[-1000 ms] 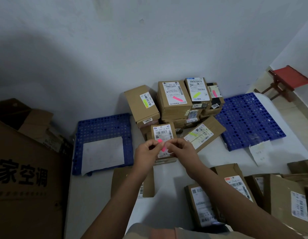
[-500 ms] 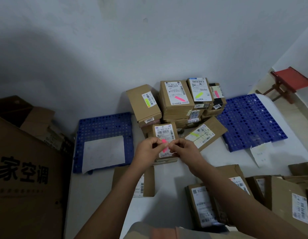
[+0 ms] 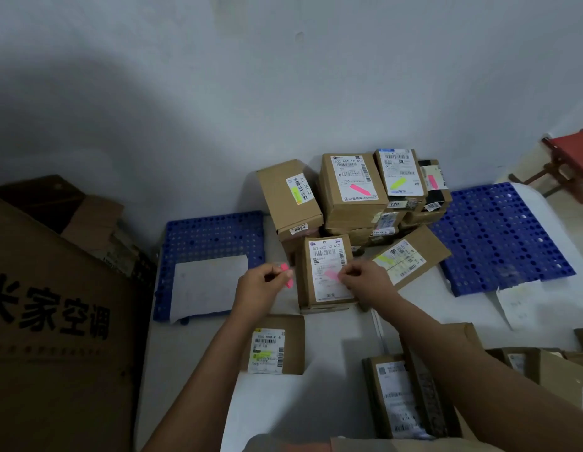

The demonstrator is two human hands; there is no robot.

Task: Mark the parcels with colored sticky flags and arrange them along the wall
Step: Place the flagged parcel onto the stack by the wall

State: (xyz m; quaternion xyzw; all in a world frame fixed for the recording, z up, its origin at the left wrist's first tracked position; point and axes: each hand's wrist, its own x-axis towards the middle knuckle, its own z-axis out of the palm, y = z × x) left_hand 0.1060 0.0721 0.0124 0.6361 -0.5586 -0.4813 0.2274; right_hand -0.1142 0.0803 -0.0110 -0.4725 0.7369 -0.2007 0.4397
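On parcel label, pink flag (image 3: 331, 274) pinched under right fingers (image 3: 344, 276), left fingers (image 3: 273, 275) pinching flag pad (image 3: 286, 276).

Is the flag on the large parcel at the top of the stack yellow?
No, the flag on the label of that large parcel is pink; the parcel to its right carries a yellow one.

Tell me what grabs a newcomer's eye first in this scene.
The bright pink sticky flags pinched in the left hand at the centre, beside the right hand touching a pink flag on the front parcel. Behind, the flagged parcel stack stands against the wall between two blue perforated mats.
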